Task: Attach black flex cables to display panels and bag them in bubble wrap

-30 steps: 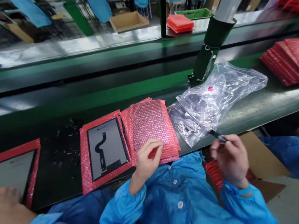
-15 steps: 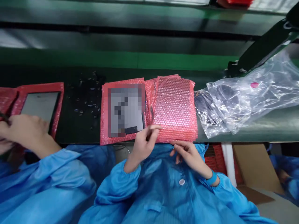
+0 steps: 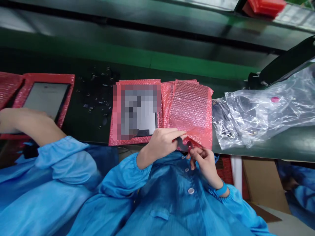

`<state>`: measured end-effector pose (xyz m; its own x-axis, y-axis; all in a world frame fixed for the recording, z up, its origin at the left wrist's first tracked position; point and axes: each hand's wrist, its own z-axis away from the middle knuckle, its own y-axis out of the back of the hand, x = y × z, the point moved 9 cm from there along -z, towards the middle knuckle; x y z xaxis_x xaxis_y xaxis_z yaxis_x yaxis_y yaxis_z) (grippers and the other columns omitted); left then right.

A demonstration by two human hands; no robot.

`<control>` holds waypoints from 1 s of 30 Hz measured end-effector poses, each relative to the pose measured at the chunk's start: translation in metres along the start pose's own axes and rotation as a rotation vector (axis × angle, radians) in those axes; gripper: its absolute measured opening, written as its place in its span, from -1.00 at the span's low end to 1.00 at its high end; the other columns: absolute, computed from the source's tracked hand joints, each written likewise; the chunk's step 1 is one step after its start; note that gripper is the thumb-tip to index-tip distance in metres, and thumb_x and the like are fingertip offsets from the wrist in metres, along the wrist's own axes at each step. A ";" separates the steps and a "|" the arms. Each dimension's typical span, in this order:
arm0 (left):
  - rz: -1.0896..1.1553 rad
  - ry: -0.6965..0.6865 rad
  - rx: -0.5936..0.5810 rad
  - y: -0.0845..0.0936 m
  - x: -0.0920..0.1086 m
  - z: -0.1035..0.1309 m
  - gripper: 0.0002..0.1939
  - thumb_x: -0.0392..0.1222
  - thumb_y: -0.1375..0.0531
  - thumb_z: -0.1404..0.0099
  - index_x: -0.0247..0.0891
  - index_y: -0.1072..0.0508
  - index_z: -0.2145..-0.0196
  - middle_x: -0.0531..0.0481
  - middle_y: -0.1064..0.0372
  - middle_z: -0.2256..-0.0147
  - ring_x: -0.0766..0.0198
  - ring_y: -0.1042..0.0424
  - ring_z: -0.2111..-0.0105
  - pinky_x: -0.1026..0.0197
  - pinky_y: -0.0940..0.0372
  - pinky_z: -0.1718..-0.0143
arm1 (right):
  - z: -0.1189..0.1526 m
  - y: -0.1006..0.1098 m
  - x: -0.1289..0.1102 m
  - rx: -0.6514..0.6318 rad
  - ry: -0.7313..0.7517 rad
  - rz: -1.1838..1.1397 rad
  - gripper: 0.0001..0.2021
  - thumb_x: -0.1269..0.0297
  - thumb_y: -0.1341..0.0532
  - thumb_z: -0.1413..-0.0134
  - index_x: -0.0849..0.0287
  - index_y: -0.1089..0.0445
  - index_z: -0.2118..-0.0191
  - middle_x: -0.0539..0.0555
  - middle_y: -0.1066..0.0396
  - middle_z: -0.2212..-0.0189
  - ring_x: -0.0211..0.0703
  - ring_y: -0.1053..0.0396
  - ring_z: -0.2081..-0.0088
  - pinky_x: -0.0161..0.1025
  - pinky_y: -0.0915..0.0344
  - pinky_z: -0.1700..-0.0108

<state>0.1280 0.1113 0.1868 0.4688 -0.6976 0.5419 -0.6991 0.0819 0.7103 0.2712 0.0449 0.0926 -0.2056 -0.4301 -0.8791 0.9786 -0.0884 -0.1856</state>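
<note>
My left hand is closed on a small dark curved strip near the table's front edge. The fingers of my right hand are pinched at the strip's right end, beside the lifted lower edge of the top pouch. Under and behind the hands lies a pile of pink bubble-wrap pouches. Left of the pile, a flat panel with a grey face rests on another pink pouch; part of it is pixelated.
Small dark pieces lie scattered left of the panel. A clear plastic bag and a black arm are at the right. A co-worker's hand is over another panel at far left.
My left hand has moved right to meet my right hand, with the dark strip now between them. The top pouch's lower edge has lifted. The view has shifted and tilted.
</note>
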 end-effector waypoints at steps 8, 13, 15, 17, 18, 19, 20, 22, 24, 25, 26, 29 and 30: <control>0.236 0.040 0.119 -0.007 0.024 -0.027 -0.73 -0.23 -0.17 -0.50 -0.29 -0.63 0.30 -0.01 -0.56 0.45 0.34 -0.48 0.49 0.31 -0.29 0.42 | -0.018 -0.001 -0.008 0.003 -0.116 -0.077 -0.52 -0.15 -0.40 0.04 0.12 -0.34 0.64 -0.06 -0.22 0.83 -0.32 -0.14 0.79 -0.38 -0.09 0.73; 0.371 0.240 0.129 -0.010 0.002 -0.028 -0.75 -0.25 -0.20 -0.46 -0.28 -0.66 0.33 0.00 -0.58 0.44 0.37 -0.45 0.49 0.32 -0.27 0.40 | -0.016 0.010 -0.015 0.035 -0.050 0.016 -0.45 -0.25 -0.39 0.08 0.17 -0.37 0.64 0.01 -0.33 0.78 -0.31 -0.16 0.84 -0.38 -0.02 0.79; 0.426 0.271 0.104 -0.011 -0.001 -0.030 -0.76 -0.26 -0.23 -0.43 -0.29 -0.66 0.35 0.00 -0.57 0.46 0.37 -0.44 0.49 0.32 -0.26 0.41 | -0.012 0.018 -0.020 0.118 0.032 0.008 -0.47 -0.25 -0.38 0.01 0.21 -0.47 0.51 0.00 -0.38 0.74 -0.31 -0.18 0.83 -0.39 -0.02 0.79; 0.487 0.319 0.087 -0.015 -0.004 -0.032 -0.80 -0.29 -0.25 -0.40 -0.30 -0.67 0.35 0.01 -0.58 0.46 0.36 -0.45 0.49 0.33 -0.27 0.42 | -0.010 0.024 -0.026 0.182 0.112 0.008 -0.51 -0.21 -0.37 -0.08 0.23 -0.53 0.33 -0.01 -0.45 0.68 -0.30 -0.22 0.81 -0.39 -0.08 0.76; 0.526 0.349 0.076 -0.018 -0.005 -0.033 -0.83 -0.31 -0.26 -0.38 -0.30 -0.68 0.33 0.01 -0.59 0.45 0.35 -0.47 0.47 0.33 -0.28 0.41 | -0.010 0.024 -0.028 0.194 0.135 0.017 -0.53 -0.18 -0.37 -0.11 0.23 -0.53 0.24 -0.01 -0.48 0.65 -0.29 -0.25 0.79 -0.38 -0.11 0.75; 0.566 0.376 0.065 -0.021 -0.006 -0.034 -0.84 -0.33 -0.27 -0.36 -0.30 -0.68 0.32 0.01 -0.60 0.42 0.34 -0.49 0.45 0.34 -0.30 0.40 | -0.010 0.024 -0.029 0.194 0.146 0.030 -0.54 -0.15 -0.38 -0.13 0.22 -0.51 0.18 -0.01 -0.51 0.62 -0.29 -0.27 0.78 -0.38 -0.14 0.74; 0.604 0.402 0.054 -0.025 -0.007 -0.035 -0.85 -0.35 -0.27 -0.35 -0.30 -0.69 0.30 0.01 -0.61 0.40 0.32 -0.51 0.42 0.34 -0.31 0.38 | -0.012 0.022 -0.029 0.181 0.144 0.047 -0.54 -0.15 -0.38 -0.13 0.21 -0.49 0.16 -0.01 -0.52 0.60 -0.29 -0.28 0.78 -0.37 -0.15 0.74; 0.662 0.442 0.037 -0.030 -0.008 -0.036 -0.84 -0.34 -0.27 -0.35 -0.29 -0.70 0.27 0.00 -0.63 0.37 0.30 -0.54 0.38 0.34 -0.34 0.35 | -0.016 0.018 -0.028 0.125 0.118 0.085 -0.53 -0.16 -0.38 -0.12 0.20 -0.44 0.19 -0.01 -0.52 0.60 -0.28 -0.27 0.78 -0.37 -0.14 0.74; 0.682 0.455 0.026 -0.033 -0.009 -0.038 -0.83 -0.29 -0.27 -0.37 -0.29 -0.70 0.26 -0.01 -0.64 0.36 0.28 -0.55 0.38 0.33 -0.35 0.35 | -0.017 0.015 -0.028 0.086 0.110 0.117 -0.53 -0.19 -0.36 -0.12 0.17 -0.39 0.23 -0.02 -0.50 0.62 -0.28 -0.26 0.79 -0.36 -0.12 0.75; 0.683 0.452 0.018 -0.033 -0.008 -0.039 -0.82 -0.26 -0.26 -0.38 -0.30 -0.70 0.26 -0.01 -0.63 0.37 0.28 -0.54 0.39 0.32 -0.34 0.36 | -0.017 0.016 -0.030 0.084 0.124 0.129 -0.54 -0.19 -0.35 -0.13 0.15 -0.37 0.24 -0.04 -0.49 0.62 -0.27 -0.26 0.79 -0.36 -0.12 0.75; 0.682 0.446 0.008 -0.034 -0.008 -0.039 -0.81 -0.24 -0.26 -0.39 -0.30 -0.70 0.28 -0.02 -0.63 0.39 0.28 -0.53 0.39 0.32 -0.33 0.37 | -0.016 0.016 -0.033 0.094 0.150 0.139 -0.56 -0.18 -0.34 -0.15 0.13 -0.34 0.22 -0.05 -0.49 0.62 -0.26 -0.26 0.79 -0.35 -0.12 0.75; 0.689 0.418 -0.034 -0.035 -0.006 -0.039 -0.82 -0.31 -0.26 -0.36 -0.30 -0.69 0.33 0.03 -0.58 0.46 0.31 -0.49 0.43 0.34 -0.28 0.40 | -0.010 0.019 -0.047 0.158 0.285 0.207 -0.62 -0.13 -0.28 -0.23 0.06 -0.26 0.16 -0.09 -0.49 0.60 -0.23 -0.25 0.78 -0.30 -0.16 0.71; 0.695 0.406 -0.048 -0.035 -0.005 -0.039 -0.82 -0.35 -0.25 -0.34 -0.30 -0.68 0.34 0.04 -0.56 0.48 0.32 -0.48 0.44 0.34 -0.28 0.40 | -0.008 0.020 -0.052 0.176 0.323 0.269 -0.65 -0.12 -0.25 -0.27 0.04 -0.24 0.13 -0.08 -0.51 0.58 -0.22 -0.26 0.76 -0.28 -0.17 0.69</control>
<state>0.1713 0.1399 0.1762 0.1014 -0.1636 0.9813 -0.8833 0.4390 0.1644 0.3010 0.0728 0.1307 0.0935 -0.1584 -0.9829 0.9771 -0.1748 0.1211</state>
